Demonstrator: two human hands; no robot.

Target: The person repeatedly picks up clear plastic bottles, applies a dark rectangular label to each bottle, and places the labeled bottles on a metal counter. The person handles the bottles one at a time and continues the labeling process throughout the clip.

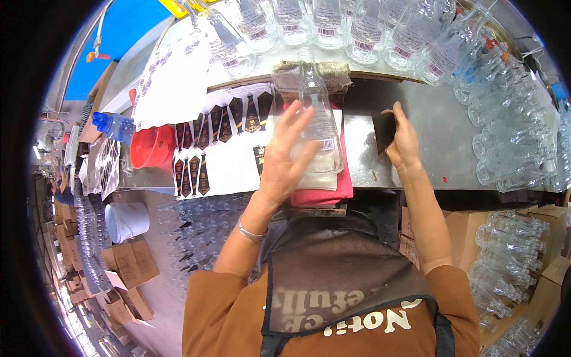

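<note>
Bottle: a clear glass bottle (pixel 314 113) lies flat on a pink cloth (pixel 333 189) in the middle of the worktop (pixel 440 137).
Which way: its long side runs from 6 o'clock to 12 o'clock, with the thin neck at 12 o'clock and the wide bottom at 6 o'clock.
Shape: it is thin at the top and wide at the base, smooth and see-through, with a small striped sticker near the bottom.
Left hand: the left hand (pixel 285 156) lies flat on the bottle with the fingers spread wide, pressing on it, not wrapped around it.
Right hand: the right hand (pixel 401 140) is at 3 o'clock from the bottle, with its fingers closed on one dark flat label (pixel 383 130).
Neck rest: the neck lies on a worn grey pad (pixel 285 74).
Labels: many black, tie-shaped stickers (pixel 223 122) sit in rows on white sheets at 9 o'clock; too many to count.
Other bottles: a row of upright bottles (pixel 357 27) stands at 12 o'clock, and more bottles (pixel 511 119) lie piled at 3 o'clock; I cannot count them.
Bowl: one red plastic bowl (pixel 148 146) sits far over at 9 o'clock.
</note>
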